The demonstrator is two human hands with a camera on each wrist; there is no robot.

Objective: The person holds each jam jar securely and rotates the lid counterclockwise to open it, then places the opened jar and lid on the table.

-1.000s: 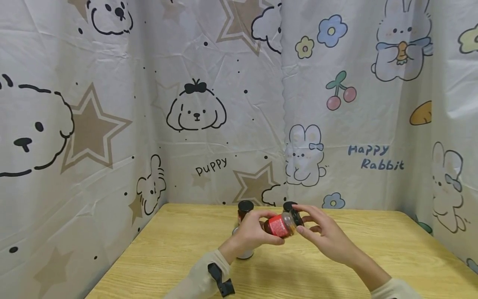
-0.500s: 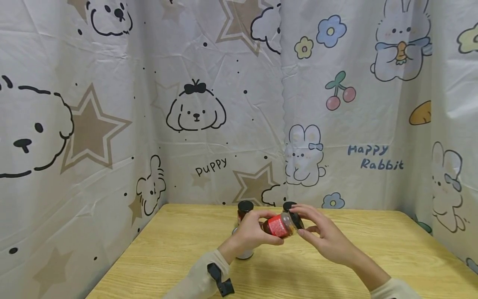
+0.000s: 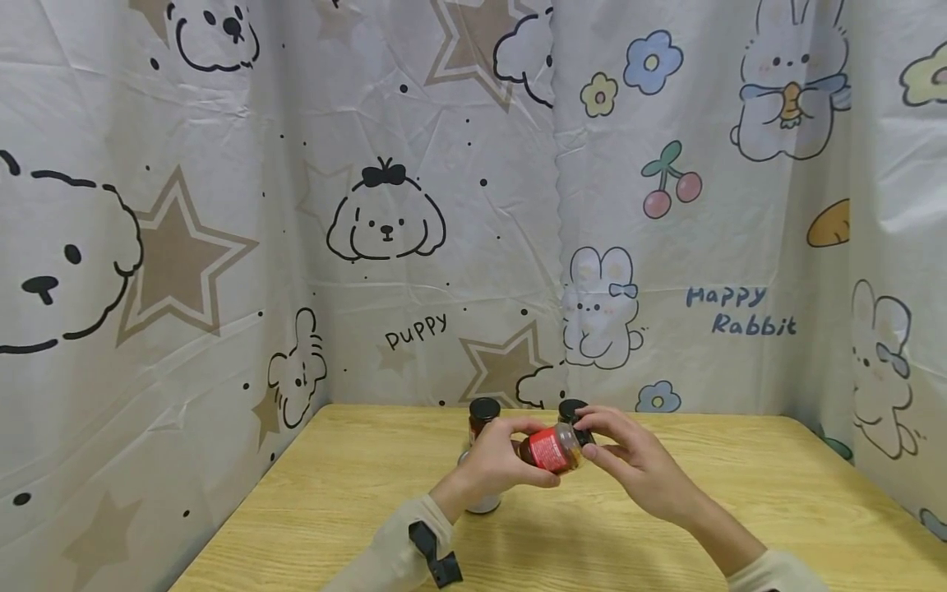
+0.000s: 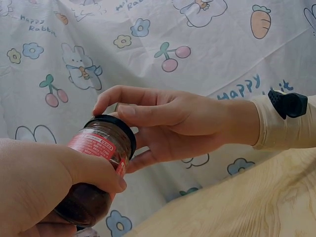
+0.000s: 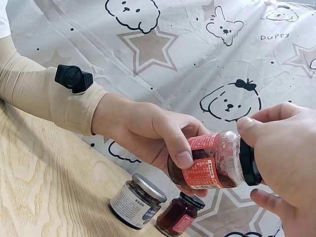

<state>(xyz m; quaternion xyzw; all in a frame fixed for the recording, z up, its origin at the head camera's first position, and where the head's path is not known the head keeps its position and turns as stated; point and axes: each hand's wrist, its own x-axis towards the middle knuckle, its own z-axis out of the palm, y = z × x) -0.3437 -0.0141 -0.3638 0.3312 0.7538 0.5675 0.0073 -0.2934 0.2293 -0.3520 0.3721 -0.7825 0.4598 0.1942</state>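
Observation:
A glass jar with a red label and a black lid is held tilted above the table, its lid end toward the right hand. My left hand grips the jar's body, the thumb lying across the label in the left wrist view. My right hand holds the black lid by its rim with thumb and fingers, as the left wrist view also shows. The lid sits on the jar's mouth. Dark contents show through the glass.
Behind the left hand stand a dark jar with a black lid and a silver-lidded jar with a white label. Another black-lidded jar is partly hidden behind the right hand. Patterned curtains surround the wooden table.
The right fingers have shifted their hold around the lid, and the lid end has moved slightly left. The left hand keeps its grip on the jar.

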